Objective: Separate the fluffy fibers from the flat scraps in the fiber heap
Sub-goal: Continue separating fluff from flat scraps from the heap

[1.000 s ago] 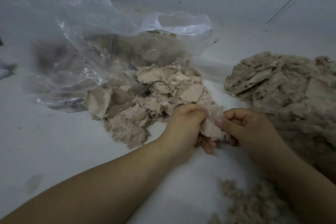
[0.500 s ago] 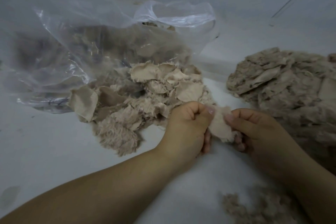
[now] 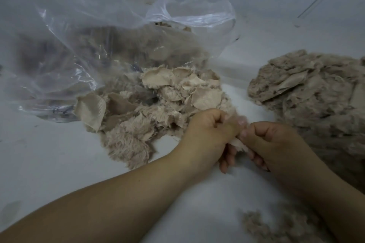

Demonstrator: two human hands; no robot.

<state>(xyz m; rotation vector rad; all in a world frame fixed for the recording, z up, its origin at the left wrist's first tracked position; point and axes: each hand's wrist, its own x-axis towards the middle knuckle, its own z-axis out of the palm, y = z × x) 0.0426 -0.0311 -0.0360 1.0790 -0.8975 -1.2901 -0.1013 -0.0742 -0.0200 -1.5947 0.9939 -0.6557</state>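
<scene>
Small scrap (image 3: pixel 238 142) pinched between your left hand (image 3: pixel 209 134) and right hand (image 3: pixel 274 142), both curled on it, just right of the heap (image 3: pixel 150 108) spilling from the bag (image 3: pixel 83 41), second pile (image 3: pixel 312 92) right, loose fibers (image 3: pixel 262 225) near, white surface (image 3: pixel 39 160).

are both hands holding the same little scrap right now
Yes: the left hand and the right hand both pinch one small scrap between them, in front of the fiber heap.
</scene>
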